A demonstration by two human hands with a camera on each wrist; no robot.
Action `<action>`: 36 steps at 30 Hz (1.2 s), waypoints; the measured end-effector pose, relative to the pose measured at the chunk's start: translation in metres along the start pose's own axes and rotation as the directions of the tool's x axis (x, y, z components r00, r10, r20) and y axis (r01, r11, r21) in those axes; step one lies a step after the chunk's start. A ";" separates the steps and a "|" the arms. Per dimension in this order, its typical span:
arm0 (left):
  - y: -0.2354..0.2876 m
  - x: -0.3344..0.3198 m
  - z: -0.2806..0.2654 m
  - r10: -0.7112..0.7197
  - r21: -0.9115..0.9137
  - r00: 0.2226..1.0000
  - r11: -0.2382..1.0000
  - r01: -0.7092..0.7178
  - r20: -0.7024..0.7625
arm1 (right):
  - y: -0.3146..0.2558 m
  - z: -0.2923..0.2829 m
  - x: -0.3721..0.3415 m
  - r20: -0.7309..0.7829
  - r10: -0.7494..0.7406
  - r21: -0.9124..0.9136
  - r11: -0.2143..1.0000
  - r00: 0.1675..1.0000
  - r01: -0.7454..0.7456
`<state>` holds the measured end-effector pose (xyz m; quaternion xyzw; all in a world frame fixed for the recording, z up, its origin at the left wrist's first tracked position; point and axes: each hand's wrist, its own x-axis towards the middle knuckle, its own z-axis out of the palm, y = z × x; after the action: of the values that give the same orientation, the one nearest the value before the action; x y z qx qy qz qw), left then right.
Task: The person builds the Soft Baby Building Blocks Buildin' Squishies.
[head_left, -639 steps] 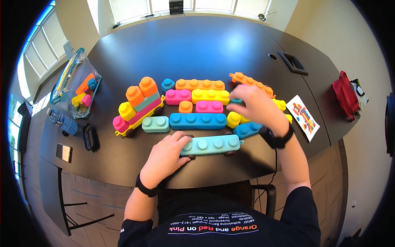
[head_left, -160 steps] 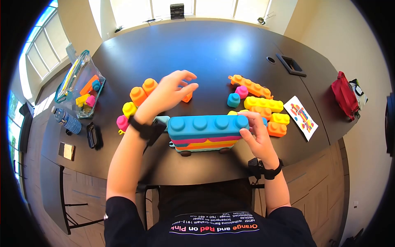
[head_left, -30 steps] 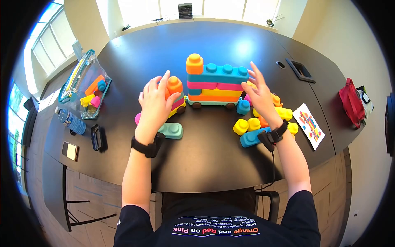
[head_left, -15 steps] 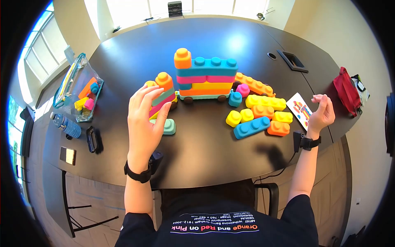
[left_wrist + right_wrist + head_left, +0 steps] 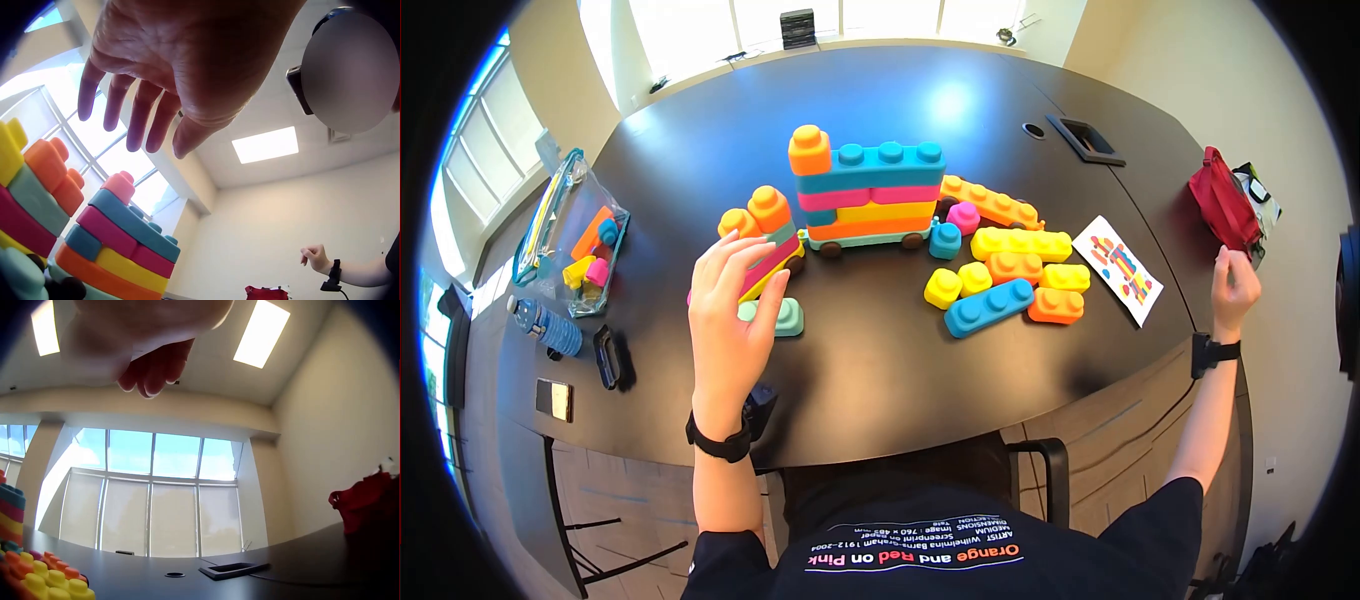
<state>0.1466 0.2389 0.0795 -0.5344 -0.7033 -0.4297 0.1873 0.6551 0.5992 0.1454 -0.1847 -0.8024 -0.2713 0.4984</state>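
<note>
My left hand is raised near the front of a small stepped block train car, fingers extended and holding nothing. In the left wrist view the left palm hangs above the stacks. A taller wagon stands behind, stacked in light teal, orange, yellow, pink and blue layers, with an orange block on its left end. Its left end meets the stepped car's yellow hitch. My right hand is lifted at the far right, fingers loosely curled and holding nothing, close to the picture card.
Loose blocks, including a long blue one, lie right of centre before an orange wheeled base. A pale teal block is beside my left hand. At left stand a clear bag and water bottle; a red bag is at right.
The flat teal base has become a tall layered wagon, moved back beside the stepped car, with an orange block added on top. My right hand has left the wagon and swung far right.
</note>
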 end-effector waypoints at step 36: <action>0.011 -0.001 -0.008 0.040 -0.047 0.998 0.998 -0.038 0.040 | -0.006 -0.122 -0.163 0.304 0.287 -0.332 0.926 0.908 -0.182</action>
<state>0.1557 0.2326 0.0882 -0.5608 -0.6865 -0.4310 0.1690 0.8082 0.5151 0.0407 -0.3982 -0.7995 -0.2888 0.3448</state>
